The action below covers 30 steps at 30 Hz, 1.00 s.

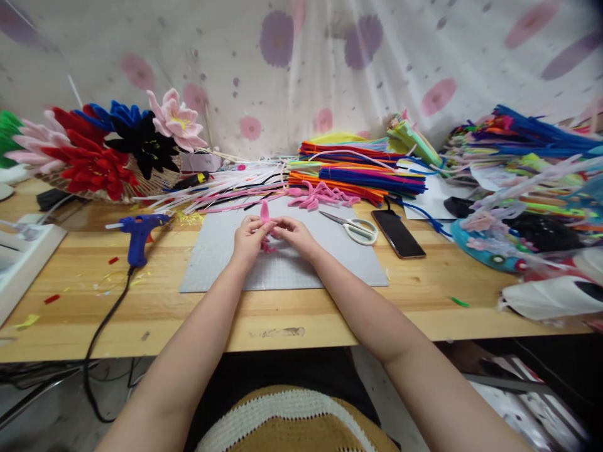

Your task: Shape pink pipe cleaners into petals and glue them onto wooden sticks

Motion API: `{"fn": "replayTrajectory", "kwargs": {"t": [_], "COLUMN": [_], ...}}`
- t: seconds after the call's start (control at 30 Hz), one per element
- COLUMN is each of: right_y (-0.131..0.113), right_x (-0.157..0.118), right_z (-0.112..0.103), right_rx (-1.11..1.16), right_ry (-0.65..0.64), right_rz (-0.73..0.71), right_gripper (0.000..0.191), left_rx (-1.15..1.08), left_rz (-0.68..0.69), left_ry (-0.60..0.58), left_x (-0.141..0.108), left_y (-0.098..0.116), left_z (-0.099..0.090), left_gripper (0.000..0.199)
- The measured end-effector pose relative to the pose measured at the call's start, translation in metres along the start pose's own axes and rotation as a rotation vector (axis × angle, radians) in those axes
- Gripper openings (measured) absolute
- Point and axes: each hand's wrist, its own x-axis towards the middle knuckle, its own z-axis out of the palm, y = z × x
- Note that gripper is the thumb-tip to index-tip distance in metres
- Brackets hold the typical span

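Pink and fuzzy, a petal-like piece [264,211] is pinched between the fingertips of the left hand [247,240] and right hand [296,236], over the grey mat [211,267], nearer its far edge than its near one. Work looks partway along: this piece seems already shaped, while a loose pile of bent pink strips [309,202] lies apart from it at the mat's far edge, right of centre. Its top stands slim and upright, curled pink ends show below the fingers, and any join between them is hidden.
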Motion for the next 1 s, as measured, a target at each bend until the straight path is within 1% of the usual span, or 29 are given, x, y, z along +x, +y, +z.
{"fn": "replayTrajectory", "kwargs": {"t": [0.1,0.17,0.23,0.33,0.5,0.57,0.6,0.67,0.73,0.77,0.83,0.9,0.93,1.0], "right_y": [-0.006,-0.01,-0.012,-0.014,-0.017,-0.017,-0.017,-0.015,-0.014,-0.013,-0.011,-0.01,-0.009,-0.006], "right_x": [0.0,0.0,0.0,-0.002,-0.002,-0.001,-0.001,0.0,0.001,0.001,0.002,0.003,0.004,0.005], "right_z": [-0.002,-0.002,0.0,0.004,0.007,0.007,0.007,0.007,0.007,0.006,0.005,0.003,0.002,-0.004], "right_rx": [0.158,0.228,0.212,0.116,0.062,0.054,0.05,0.049,0.058,0.066,0.085,0.097,0.093,0.06], "right_ry": [0.022,0.023,0.025,0.051,0.103,0.108,0.109,0.109,0.102,0.097,0.104,0.142,0.172,0.239], "right_rz": [0.099,0.143,0.144,0.103,0.065,0.062,0.063,0.065,0.076,0.086,0.105,0.12,0.123,0.113], "right_gripper": [0.027,0.024,0.02,0.024,0.027,0.026,0.026,0.026,0.026,0.027,0.028,0.029,0.03,0.031], "left_rx": [0.111,0.185,0.248,0.325,0.429,0.44,0.431,0.378,0.299,0.264,0.221,0.189,0.175,0.174], "left_rz": [0.09,0.143,0.173,0.176,0.21,0.192,0.161,0.07,-0.008,-0.024,-0.01,-0.002,-0.012,-0.028], "left_ry": [-0.067,-0.12,-0.173,-0.219,-0.187,-0.169,-0.165,-0.173,-0.207,-0.227,-0.25,-0.212,-0.165,-0.034], "left_x": [0.001,0.001,0.001,0.001,0.001,0.001,0.0,-0.001,-0.002,-0.003,-0.004,-0.003,-0.001,0.004], "left_y": [-0.001,-0.002,-0.004,-0.007,-0.006,-0.005,-0.005,-0.005,-0.003,-0.002,0.002,0.004,0.004,0.002], "left_z": [-0.002,-0.004,-0.004,-0.004,-0.002,-0.001,-0.001,0.0,0.0,0.0,0.0,-0.001,-0.003,-0.008], "left_gripper": [0.022,0.019,0.017,0.017,0.018,0.019,0.019,0.022,0.027,0.029,0.032,0.035,0.036,0.037]}}
